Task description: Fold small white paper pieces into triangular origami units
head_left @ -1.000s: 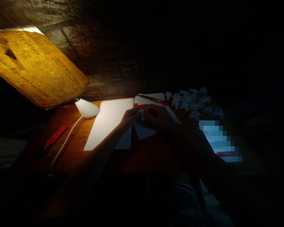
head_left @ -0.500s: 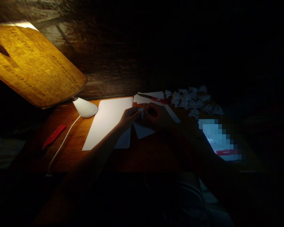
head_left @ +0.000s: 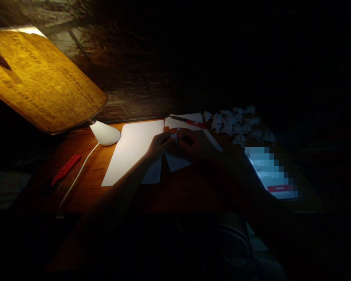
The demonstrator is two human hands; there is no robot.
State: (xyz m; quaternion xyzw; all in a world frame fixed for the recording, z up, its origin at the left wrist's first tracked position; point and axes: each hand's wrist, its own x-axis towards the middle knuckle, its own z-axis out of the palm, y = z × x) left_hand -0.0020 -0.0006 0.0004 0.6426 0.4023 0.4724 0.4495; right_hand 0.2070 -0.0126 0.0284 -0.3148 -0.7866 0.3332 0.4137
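In dim light both my hands meet over the wooden table (head_left: 181, 191). My left hand (head_left: 158, 146) and my right hand (head_left: 196, 145) pinch a small folded piece of white paper (head_left: 174, 137) between their fingertips, just above a cut sheet of paper (head_left: 175, 161). A large white sheet (head_left: 133, 150) lies to the left of my hands. A pile of several small folded paper pieces (head_left: 240, 125) lies at the back right.
A white lamp base (head_left: 105, 133) with its cord (head_left: 76, 181) stands at the left under a glowing printed shade (head_left: 41, 78). A red strip-like tool (head_left: 66, 168) lies at the far left. A lit screen (head_left: 271, 173) rests at the right. More paper and something red (head_left: 196, 124) lie behind my hands.
The view has shifted slightly. My hands stay together on the small paper piece, with only slight finger movement.
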